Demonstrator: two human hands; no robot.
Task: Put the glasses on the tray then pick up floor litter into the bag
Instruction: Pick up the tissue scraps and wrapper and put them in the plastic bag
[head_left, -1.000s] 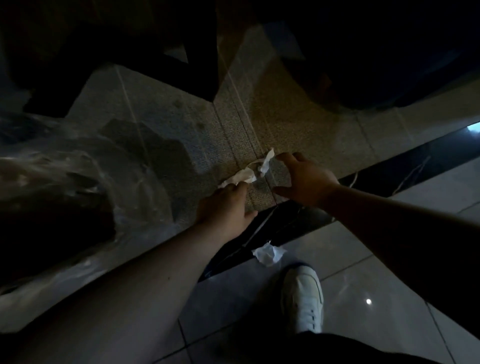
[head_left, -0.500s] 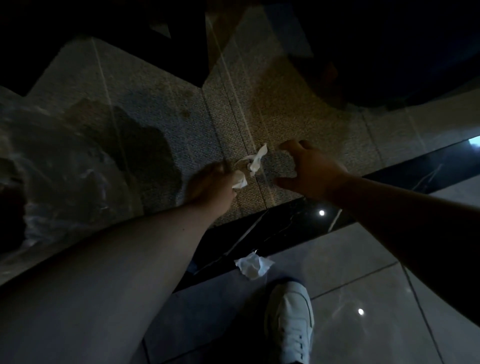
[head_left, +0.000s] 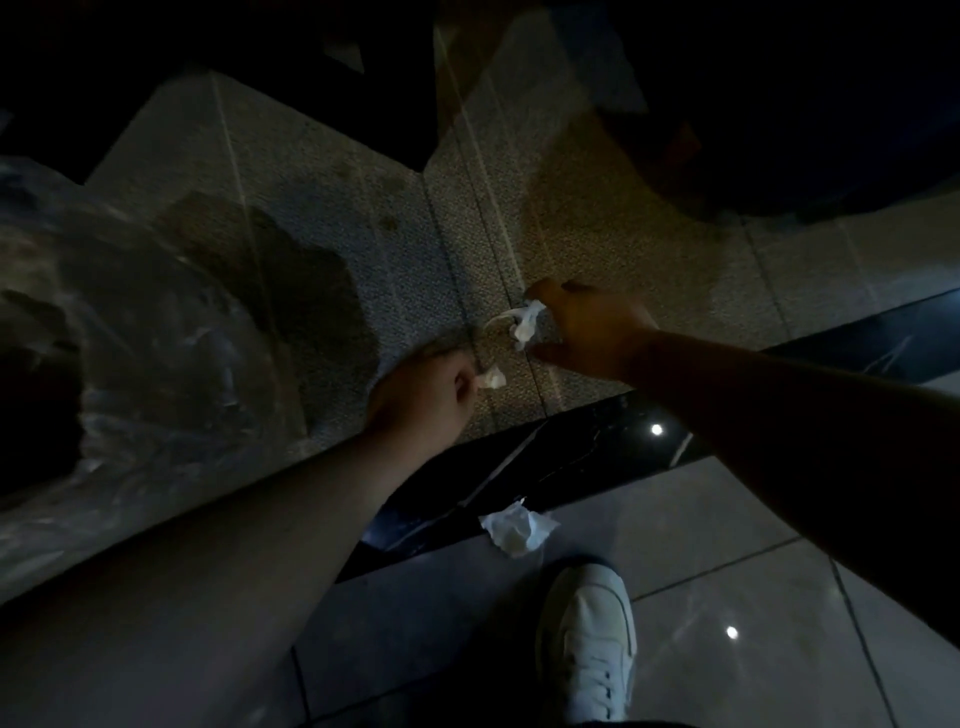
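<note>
Dim scene, head view looking down at the floor. Left hand (head_left: 423, 400) is curling closed around a small white paper scrap (head_left: 492, 378), the scrap sticking out past the knuckles, just above the carpet (head_left: 363, 228). Right hand (head_left: 592, 327) is reaching in from the right, fingers pinching a second, longer white tissue strip (head_left: 522, 321) against the carpet; thumb is sitting below it, rest of the hand loosely curved. The two hands are near each other, not touching.

Clear plastic bag (head_left: 135, 332) is lying crumpled at the left edge, on the carpet, well apart from both hands. Contents: dark shapes showing through the film, too dim to identify. Cannot tell which way its mouth is facing.

Third piece, a crumpled white tissue (head_left: 517, 532), is lying on the floor where the black marble strip (head_left: 571, 457) meets the grey tiles (head_left: 727, 519), just ahead of a white sneaker (head_left: 589, 644).
</note>
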